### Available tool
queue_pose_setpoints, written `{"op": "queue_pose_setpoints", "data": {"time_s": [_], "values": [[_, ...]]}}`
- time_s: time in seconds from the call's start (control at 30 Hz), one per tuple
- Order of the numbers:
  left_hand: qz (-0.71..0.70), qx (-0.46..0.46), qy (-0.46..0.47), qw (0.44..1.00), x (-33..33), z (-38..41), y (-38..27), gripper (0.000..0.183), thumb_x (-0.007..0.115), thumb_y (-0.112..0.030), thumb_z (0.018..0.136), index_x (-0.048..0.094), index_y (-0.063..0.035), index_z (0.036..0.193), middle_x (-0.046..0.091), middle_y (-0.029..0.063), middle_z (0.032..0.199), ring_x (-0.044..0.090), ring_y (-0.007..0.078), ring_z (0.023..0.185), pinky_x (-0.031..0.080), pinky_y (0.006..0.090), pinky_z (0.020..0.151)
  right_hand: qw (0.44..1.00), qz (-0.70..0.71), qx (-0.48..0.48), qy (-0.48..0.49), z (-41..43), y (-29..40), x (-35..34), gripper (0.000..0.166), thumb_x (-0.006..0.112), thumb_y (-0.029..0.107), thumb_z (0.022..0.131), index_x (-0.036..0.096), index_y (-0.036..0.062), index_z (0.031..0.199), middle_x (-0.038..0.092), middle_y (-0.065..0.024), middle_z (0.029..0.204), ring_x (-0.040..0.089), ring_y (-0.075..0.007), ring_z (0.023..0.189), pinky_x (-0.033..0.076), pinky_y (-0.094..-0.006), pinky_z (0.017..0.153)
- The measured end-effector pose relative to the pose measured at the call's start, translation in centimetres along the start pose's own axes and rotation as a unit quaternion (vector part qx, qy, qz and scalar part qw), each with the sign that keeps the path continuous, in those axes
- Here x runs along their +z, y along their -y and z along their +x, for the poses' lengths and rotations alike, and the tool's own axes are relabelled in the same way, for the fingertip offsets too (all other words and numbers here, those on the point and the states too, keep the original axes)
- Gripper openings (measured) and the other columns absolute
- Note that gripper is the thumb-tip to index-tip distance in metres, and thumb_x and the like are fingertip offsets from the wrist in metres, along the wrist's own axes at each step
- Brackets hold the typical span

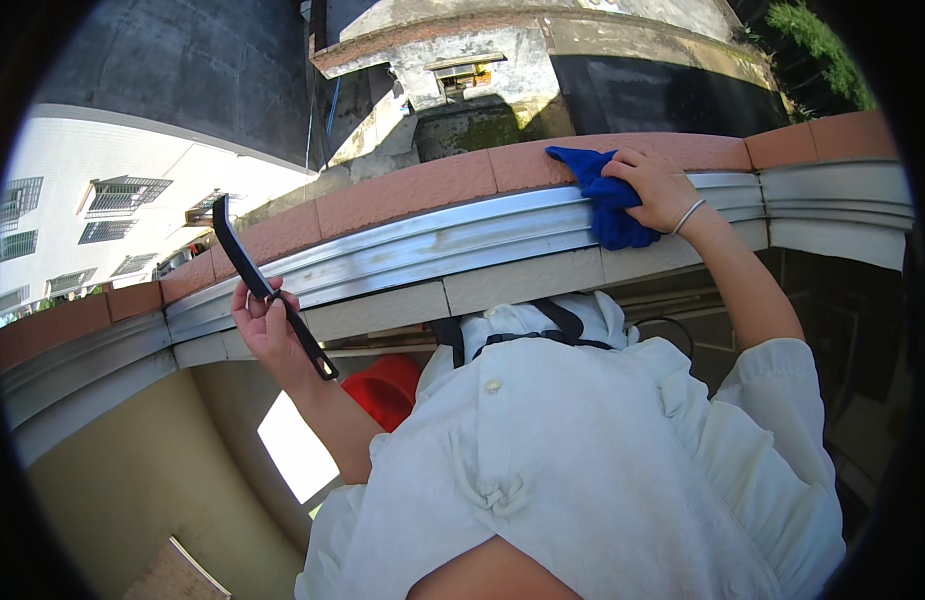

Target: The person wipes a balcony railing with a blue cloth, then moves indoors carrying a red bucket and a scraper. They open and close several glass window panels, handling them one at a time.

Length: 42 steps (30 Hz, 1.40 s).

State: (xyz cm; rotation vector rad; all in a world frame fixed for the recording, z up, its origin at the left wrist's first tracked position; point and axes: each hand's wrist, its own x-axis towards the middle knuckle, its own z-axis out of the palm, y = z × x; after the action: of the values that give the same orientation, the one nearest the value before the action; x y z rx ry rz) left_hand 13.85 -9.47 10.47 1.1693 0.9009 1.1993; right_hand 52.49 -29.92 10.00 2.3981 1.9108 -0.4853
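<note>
My left hand [271,322] holds a slim black crevice brush [241,251] by its handle; its bent end points up and away over the sill, and the handle's end has a hanging hole. My right hand [654,187], with a thin band at the wrist, presses a bunched blue cloth [616,217] onto the aluminium window track [432,247]. The cloth also laps onto the reddish-brown tiled outer ledge [402,191]. Faint brownish marks show on the track left of the cloth.
Pale tiles [380,311] line the track's inner side. Below them, a red bucket [384,390] stands partly hidden by my shirt. Beyond the ledge is a drop to lower walls and a weathered building [477,82]. A white building with barred windows [125,196] rises at the left.
</note>
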Motion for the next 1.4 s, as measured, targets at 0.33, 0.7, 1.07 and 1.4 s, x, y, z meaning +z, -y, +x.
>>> {"op": "queue_pose_setpoints", "data": {"time_s": [0.33, 0.7, 1.07, 1.4], "values": [[0.09, 0.011, -0.103, 0.991, -4.6, -0.4, -1.2, 0.037, 0.042, 0.004, 0.076, 0.036, -0.0013, 0.112, 0.052, 0.0135, 0.095, 0.049, 0.0118, 0.07, 0.044, 0.0194, 0.063, 0.96, 0.181, -0.088, -0.193, -2.4, 5.3, -6.0, 0.044, 0.061, 0.007, 0.057, 0.055, 0.0135, 0.1, 0.057, -0.0056, 0.097, 0.049, -0.0257, 0.094, 0.035, -0.0407, 0.085], [-0.015, -0.028, 0.099, 0.995, 4.7, 1.2, 0.9, 0.04, 0.044, 0.003, 0.076, 0.035, -0.0007, 0.114, 0.052, 0.0143, 0.093, 0.048, 0.0125, 0.069, 0.04, 0.0202, 0.06, 0.987, 0.104, 0.005, -0.12, -0.9, 11.1, 3.5, 0.026, 0.06, 0.02, 0.067, 0.056, 0.0102, 0.09, 0.047, -0.0052, 0.098, 0.038, -0.0244, 0.104, 0.024, -0.048, 0.09], [-0.008, -0.031, 0.158, 0.987, 8.1, 1.8, 0.8, 0.041, 0.043, 0.005, 0.075, 0.035, 0.0001, 0.114, 0.053, 0.0139, 0.091, 0.047, 0.0111, 0.066, 0.04, 0.0206, 0.06, 0.97, -0.023, 0.127, -0.206, -4.4, 4.1, 4.2, 0.024, 0.058, 0.012, 0.068, 0.054, 0.013, 0.091, 0.046, -0.0039, 0.101, 0.032, -0.0257, 0.113, 0.018, -0.0578, 0.093], [0.044, -0.051, 0.071, 0.995, 3.4, 2.0, 1.3, 0.04, 0.043, 0.004, 0.075, 0.035, -0.0014, 0.114, 0.054, 0.0117, 0.09, 0.049, 0.0109, 0.066, 0.041, 0.0198, 0.058, 0.839, -0.167, 0.439, -0.275, -13.6, -11.0, 1.6, 0.038, 0.058, 0.024, 0.07, 0.049, 0.0109, 0.104, 0.049, -0.0029, 0.107, 0.043, -0.0241, 0.101, 0.038, -0.042, 0.081]]}}
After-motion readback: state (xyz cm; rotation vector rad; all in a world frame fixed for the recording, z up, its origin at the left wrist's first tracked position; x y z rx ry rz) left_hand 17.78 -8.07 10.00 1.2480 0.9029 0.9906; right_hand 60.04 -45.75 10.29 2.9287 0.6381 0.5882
